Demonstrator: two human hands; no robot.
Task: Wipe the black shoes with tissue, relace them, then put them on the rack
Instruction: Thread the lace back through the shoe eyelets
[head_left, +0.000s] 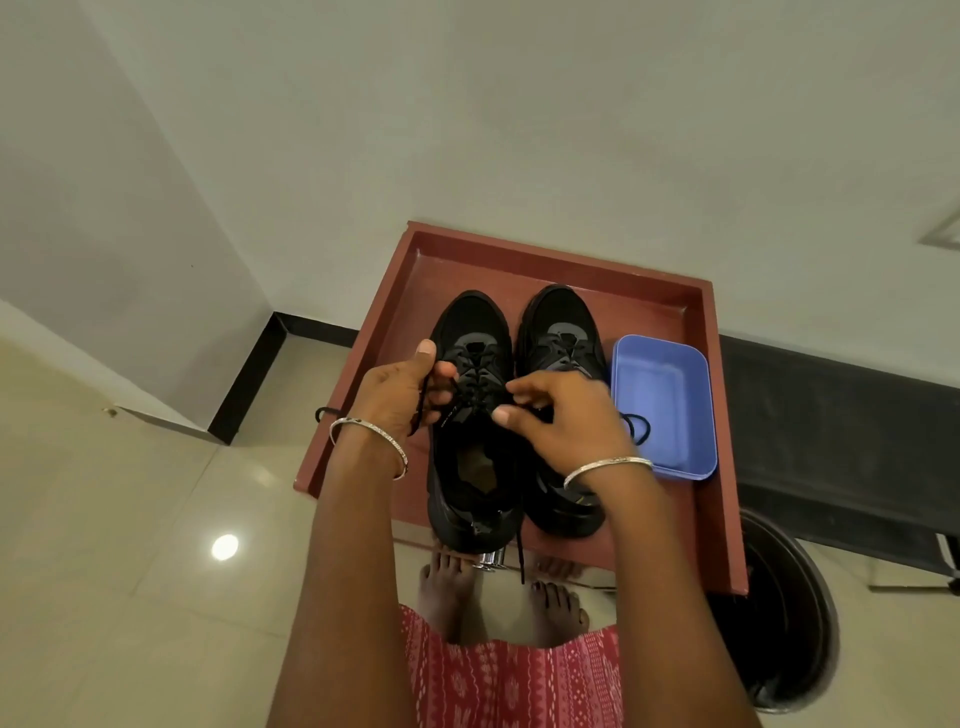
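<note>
Two black shoes stand side by side, toes away from me, on a reddish-brown rack top (670, 312). The left shoe (475, 322) is partly laced and its opening shows. The right shoe (563, 327) is half hidden by my right wrist. My left hand (397, 395) pinches a black lace (423, 402) at the left shoe's left side. My right hand (563, 421) pinches the other lace end over the left shoe's eyelets. A loose lace end (520, 558) hangs off the rack's front edge.
An empty blue plastic tub (662, 400) sits on the rack right of the shoes. A dark round bin (779, 623) stands on the floor at lower right. My bare feet (553, 608) are on the beige tiled floor (130, 571) below the rack. White walls rise behind and to the left.
</note>
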